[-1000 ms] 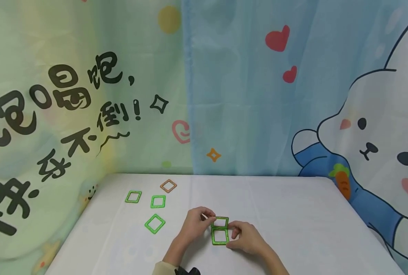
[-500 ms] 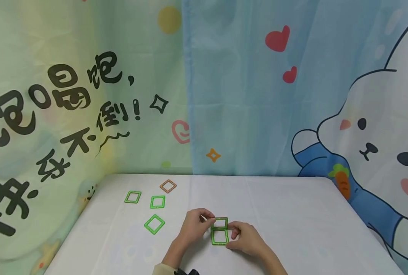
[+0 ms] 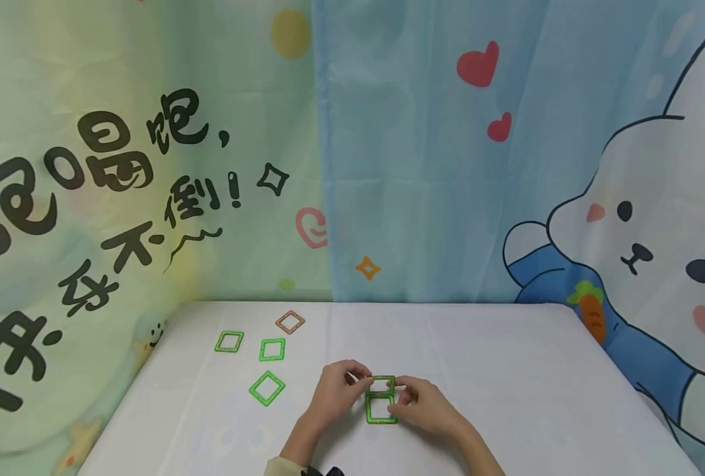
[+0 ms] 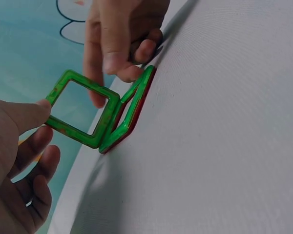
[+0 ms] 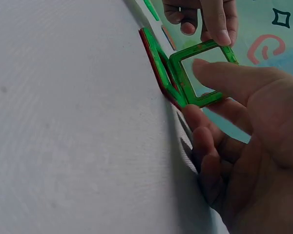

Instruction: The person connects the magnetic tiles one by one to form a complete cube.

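left hand (image 3: 339, 389) pinches the raised frame (image 4: 71, 132) at ten o'clock; right hand (image 3: 426, 404) at three, can't tell if gripping; best steady the flat frame (image 3: 380, 421) at six, keeping both flush.

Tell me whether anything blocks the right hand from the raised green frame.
Nothing visible does: the right hand's thumb and index finger lie either side of the raised green frame, contact unclear. The left hand pinches its opposite side; the lower green frame meets its bottom edge.
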`<state>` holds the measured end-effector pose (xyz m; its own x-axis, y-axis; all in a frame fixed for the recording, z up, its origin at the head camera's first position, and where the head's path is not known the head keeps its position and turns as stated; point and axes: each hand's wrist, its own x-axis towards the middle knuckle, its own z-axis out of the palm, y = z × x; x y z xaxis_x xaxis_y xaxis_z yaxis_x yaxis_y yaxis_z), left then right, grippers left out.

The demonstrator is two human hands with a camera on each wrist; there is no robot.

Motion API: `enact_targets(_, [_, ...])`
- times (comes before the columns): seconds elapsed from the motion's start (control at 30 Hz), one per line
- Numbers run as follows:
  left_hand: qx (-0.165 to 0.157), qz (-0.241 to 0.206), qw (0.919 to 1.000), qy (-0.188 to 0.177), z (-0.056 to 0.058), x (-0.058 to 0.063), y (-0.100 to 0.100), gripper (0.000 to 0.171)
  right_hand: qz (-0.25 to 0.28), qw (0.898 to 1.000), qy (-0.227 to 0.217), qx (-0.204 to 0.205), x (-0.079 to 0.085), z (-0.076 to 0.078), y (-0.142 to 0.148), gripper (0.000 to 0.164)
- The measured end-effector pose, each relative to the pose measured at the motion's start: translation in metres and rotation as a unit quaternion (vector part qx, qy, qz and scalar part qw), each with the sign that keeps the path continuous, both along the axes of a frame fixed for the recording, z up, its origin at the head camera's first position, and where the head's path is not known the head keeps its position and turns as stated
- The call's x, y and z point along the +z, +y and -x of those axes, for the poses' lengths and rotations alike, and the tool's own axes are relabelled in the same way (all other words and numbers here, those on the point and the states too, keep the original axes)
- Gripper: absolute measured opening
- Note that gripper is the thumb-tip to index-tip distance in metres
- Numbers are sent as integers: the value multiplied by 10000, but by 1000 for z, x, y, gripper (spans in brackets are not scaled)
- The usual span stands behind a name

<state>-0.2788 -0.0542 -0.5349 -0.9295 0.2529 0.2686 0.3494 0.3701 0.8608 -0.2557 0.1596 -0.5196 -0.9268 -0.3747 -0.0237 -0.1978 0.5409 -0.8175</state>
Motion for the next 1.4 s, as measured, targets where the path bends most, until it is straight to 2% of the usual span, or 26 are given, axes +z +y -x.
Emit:
enact_targets(0.17, [22,-132,9999,-25,0,1,2,4,41,9998,168,-99,0,5,1,28])
enact_targets(0.3, [-22,-196,9998,-76,-1,-1,2,5,-10,9999,96,-82,-2,6,1,16])
enact_targets(0.47, [171,-73,9997,-146,-5,-5,-2,14,37,9999,114,-71,-3,5,0,14])
enact_targets(0.6, [460,238,9980,-351,-12,-7,-5,16,-93,9996,200,-158,-3,5,-1,14])
enact_targets(0.77, [459,602,9958,-522,-22,-8,-2,15,-297,9987,226,-343,-2,5,-3,13])
enact_targets(1.0, [795,1198,9865,-789,-30,-9,9,28,-259,9992,216,-225,-4,4,-1,12])
enact_targets(1.17, [819,1367,9839,-805,-28,-10,13,28,-393,9988,231,-196,-6,-1,0,9])
enact_targets(1.4, [867,1522,9824,-656,-20,-11,5,26,-312,9994,173,-26,-3,-9,-6,6])
